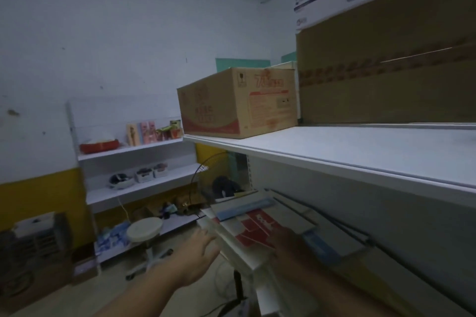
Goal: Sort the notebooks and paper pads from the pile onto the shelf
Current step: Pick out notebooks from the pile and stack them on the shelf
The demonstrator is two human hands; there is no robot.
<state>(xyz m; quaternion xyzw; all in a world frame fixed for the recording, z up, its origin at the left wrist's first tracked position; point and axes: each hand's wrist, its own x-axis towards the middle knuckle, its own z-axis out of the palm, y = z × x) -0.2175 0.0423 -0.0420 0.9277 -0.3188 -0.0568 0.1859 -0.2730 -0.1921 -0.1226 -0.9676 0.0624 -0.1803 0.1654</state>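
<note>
Notebooks and paper pads (pixel 231 229) lie piled just below the white shelf (pixel 334 152) that carries a cardboard box (pixel 237 103). The left hand (pixel 201 255), fingers spread apart, reaches just beside the pile's left edge. The right hand (pixel 286 242) rests on the pile's red-and-white notebook (pixel 257 224); I cannot tell how its fingers lie, as it is dark and blurred.

Lower white shelf (pixel 247 257), left end: loose pile of notebooks and paper pads (pixel 291 213), with a red-and-white covered notebook (pixel 260 222) on top and a pale blue pad (pixel 247 207) behind it.
My left hand (pixel 203 252): fingers straight, at the pile's left edge.
My right hand (pixel 286 242): lying on the red-and-white cover, too shadowed to read the fingers.
Upper white shelf board (pixel 360 152): brown cardboard carton with red print (pixel 237 103) at its left end, large plain brown cardboard box (pixel 386 72) just beside it.
</note>
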